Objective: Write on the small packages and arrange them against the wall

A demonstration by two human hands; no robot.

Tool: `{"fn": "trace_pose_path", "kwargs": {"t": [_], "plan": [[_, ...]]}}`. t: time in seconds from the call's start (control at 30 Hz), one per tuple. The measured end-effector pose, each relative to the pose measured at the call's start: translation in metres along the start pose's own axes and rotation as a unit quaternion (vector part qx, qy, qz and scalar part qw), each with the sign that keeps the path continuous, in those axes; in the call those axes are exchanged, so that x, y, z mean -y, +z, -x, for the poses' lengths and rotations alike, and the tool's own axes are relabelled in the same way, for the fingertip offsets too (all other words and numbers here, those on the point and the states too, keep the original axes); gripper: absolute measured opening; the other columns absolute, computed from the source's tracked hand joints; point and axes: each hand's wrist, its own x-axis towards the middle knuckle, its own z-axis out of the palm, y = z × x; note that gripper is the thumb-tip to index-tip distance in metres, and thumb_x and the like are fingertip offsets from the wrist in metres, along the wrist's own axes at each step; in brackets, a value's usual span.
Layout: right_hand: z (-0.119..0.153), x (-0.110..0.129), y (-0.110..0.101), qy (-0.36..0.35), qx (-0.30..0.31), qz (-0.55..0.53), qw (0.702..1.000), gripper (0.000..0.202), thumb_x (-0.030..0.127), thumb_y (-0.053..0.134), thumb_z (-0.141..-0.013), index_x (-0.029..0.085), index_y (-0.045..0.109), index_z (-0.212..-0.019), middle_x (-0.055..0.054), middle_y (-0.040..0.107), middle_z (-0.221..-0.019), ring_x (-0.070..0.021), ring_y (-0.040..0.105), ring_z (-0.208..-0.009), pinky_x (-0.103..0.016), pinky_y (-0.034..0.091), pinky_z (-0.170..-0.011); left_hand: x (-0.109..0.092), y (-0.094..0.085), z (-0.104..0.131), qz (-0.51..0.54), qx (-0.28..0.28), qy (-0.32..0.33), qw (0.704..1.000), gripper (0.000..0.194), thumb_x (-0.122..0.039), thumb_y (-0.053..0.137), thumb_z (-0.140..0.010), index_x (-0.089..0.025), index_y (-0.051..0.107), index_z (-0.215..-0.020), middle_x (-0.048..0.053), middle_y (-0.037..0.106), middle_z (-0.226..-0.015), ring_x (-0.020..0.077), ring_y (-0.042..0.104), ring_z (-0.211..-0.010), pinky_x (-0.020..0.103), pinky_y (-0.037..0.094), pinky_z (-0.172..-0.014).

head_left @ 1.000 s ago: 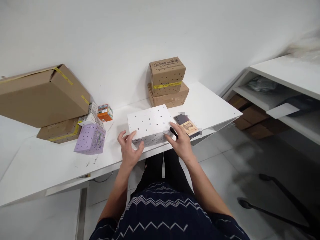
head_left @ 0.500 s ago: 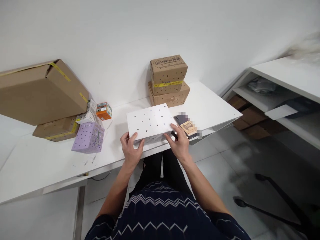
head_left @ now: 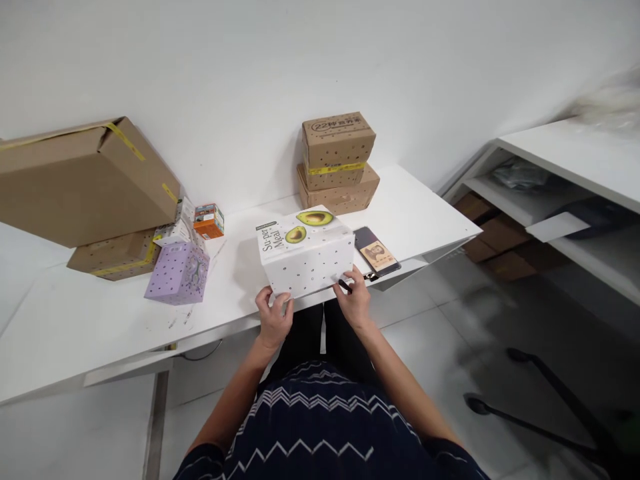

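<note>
A white box (head_left: 313,267) stands near the front edge of the white table (head_left: 235,280), its top printed with two avocado halves and its front side dotted with small marks. My left hand (head_left: 275,317) grips the box's lower left front corner, fingers bent against it. At the lower right corner, my right hand (head_left: 354,300) has its fingers closed round a black pen (head_left: 345,286) and touches the box. Just right of the box lies a dark phone (head_left: 377,252) with a tan picture on it.
Two stacked cardboard boxes (head_left: 337,160) stand behind against the wall. At the left are a large carton (head_left: 85,187), a purple box (head_left: 177,273) and an orange box (head_left: 209,221). A shelf unit (head_left: 565,160) stands at the right.
The white box has been turned over toward me, so the avocado print now faces up and the dotted side faces forward. Both hands have moved down to its lower front edge.
</note>
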Motion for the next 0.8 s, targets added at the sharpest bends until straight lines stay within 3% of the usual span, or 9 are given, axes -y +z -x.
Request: {"fn": "trace_pose_path", "kwargs": {"t": [0.17, 0.27, 0.4, 0.5, 0.57, 0.67, 0.73, 0.8], "plan": [[0.018, -0.009, -0.001, 0.001, 0.049, 0.050, 0.998, 0.025, 0.036, 0.058, -0.090, 0.022, 0.057, -0.110, -0.016, 0.062, -0.133, -0.0273, 0.068, -0.108, -0.037, 0.058, -0.072, -0.002, 0.002, 0.016, 0.002, 0.031, -0.042, 0.999, 0.019, -0.010, 0.063, -0.083, -0.017, 0.065, -0.100, 0.012, 0.044, -0.111, 0.0236, 0.052, -0.110, 0.039, 0.055, -0.087], [0.025, -0.013, -0.004, 0.006, 0.076, 0.061, 0.995, 0.026, 0.037, 0.057, -0.091, 0.023, 0.060, -0.113, -0.015, 0.062, -0.133, -0.0269, 0.068, -0.109, -0.039, 0.059, -0.078, 0.001, 0.001, 0.018, 0.005, 0.037, -0.066, 0.997, 0.019, -0.009, 0.059, -0.083, -0.016, 0.066, -0.100, 0.012, 0.046, -0.110, 0.0234, 0.054, -0.108, 0.040, 0.054, -0.088], [0.026, -0.017, -0.017, 0.005, 0.055, -0.007, 0.998, 0.025, 0.038, 0.057, -0.091, 0.022, 0.063, -0.109, -0.016, 0.062, -0.133, -0.0244, 0.067, -0.111, -0.038, 0.059, -0.082, 0.002, -0.011, 0.008, 0.007, -0.013, -0.066, 0.998, 0.021, -0.002, 0.051, -0.081, -0.017, 0.064, -0.090, 0.009, 0.049, -0.105, 0.0211, 0.055, -0.103, 0.038, 0.053, -0.085], [0.016, -0.011, -0.033, 0.062, -0.029, -0.073, 0.995, 0.023, 0.040, 0.057, -0.091, 0.018, 0.065, -0.096, -0.016, 0.069, -0.115, -0.0229, 0.068, -0.100, -0.035, 0.057, -0.075, -0.006, -0.027, -0.016, 0.022, -0.067, -0.012, 0.997, 0.023, 0.001, 0.053, -0.078, -0.019, 0.061, -0.086, 0.007, 0.050, -0.101, 0.0204, 0.055, -0.098, 0.037, 0.051, -0.080], [0.004, 0.000, -0.045, 0.143, -0.091, -0.142, 0.975, 0.028, 0.044, 0.055, -0.092, 0.017, 0.065, -0.093, -0.008, 0.070, -0.089, -0.0173, 0.066, -0.074, -0.030, 0.053, -0.063, -0.016, -0.037, -0.039, 0.029, -0.091, 0.038, 0.995, 0.024, 0.001, 0.055, -0.075, -0.020, 0.061, -0.086, 0.007, 0.051, -0.102, 0.0205, 0.055, -0.096, 0.036, 0.051, -0.077], [-0.023, 0.027, -0.063, 0.238, -0.148, -0.295, 0.913, 0.034, 0.047, 0.053, -0.092, 0.017, 0.067, -0.095, 0.007, 0.049, -0.055, -0.0066, 0.036, -0.039, -0.022, 0.037, -0.042, -0.033, -0.043, -0.077, 0.032, -0.127, 0.102, 0.986, 0.027, 0.000, 0.057, -0.072, -0.022, 0.062, -0.086, 0.007, 0.052, -0.101, 0.0211, 0.055, -0.094, 0.037, 0.050, -0.075], [-0.044, 0.048, -0.075, 0.220, -0.193, -0.367, 0.883, 0.030, 0.044, 0.055, -0.089, 0.017, 0.066, -0.085, 0.005, 0.056, -0.061, -0.0044, 0.034, -0.038, -0.022, 0.039, -0.044, -0.043, -0.040, -0.101, 0.020, -0.134, 0.115, 0.984, 0.027, 0.000, 0.057, -0.071, -0.023, 0.061, -0.086, 0.006, 0.054, -0.096, 0.0212, 0.055, -0.092, 0.038, 0.049, -0.076], [-0.064, 0.069, -0.087, 0.181, -0.225, -0.405, 0.868, 0.028, 0.042, 0.054, -0.087, 0.018, 0.066, -0.081, -0.002, 0.066, -0.080, -0.0086, 0.053, -0.051, -0.028, 0.050, -0.055, -0.050, -0.033, -0.120, 0.013, -0.134, 0.122, 0.983, 0.025, -0.001, 0.056, -0.071, -0.023, 0.060, -0.082, 0.005, 0.057, -0.089, 0.0205, 0.055, -0.087, 0.037, 0.049, -0.075]]}}
